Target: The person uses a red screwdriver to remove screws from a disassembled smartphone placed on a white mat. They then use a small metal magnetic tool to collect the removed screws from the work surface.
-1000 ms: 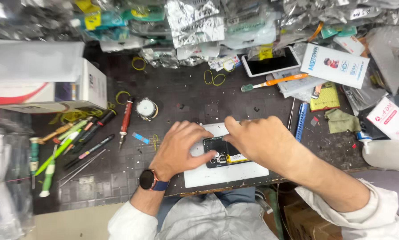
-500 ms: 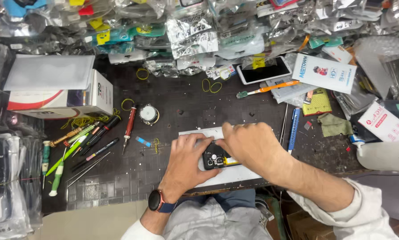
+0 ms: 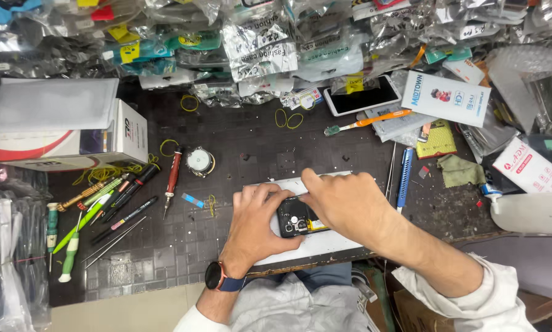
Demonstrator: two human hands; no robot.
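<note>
Head view: opened phone (image 3: 297, 218) lies flat on the white mat (image 3: 325, 243) at the near edge of the dark workbench (image 3: 165, 258), insides facing up. Only its left part shows; camera end points toward my left hand, and the long axis runs left to right along the bench edge. My left hand (image 3: 254, 224) rests beside that end, fingers curled around it and touching its edge, steadying it; not a full clench. My right hand (image 3: 343, 206) covers the phone's right part, fingers pressed down on it; whether they pinch anything I cannot tell. Red screwdriver (image 3: 173, 178) lies well to the left, pointing toward me. Blue pen (image 3: 405, 178) lies just right of the mat, long axis front to back.
</note>
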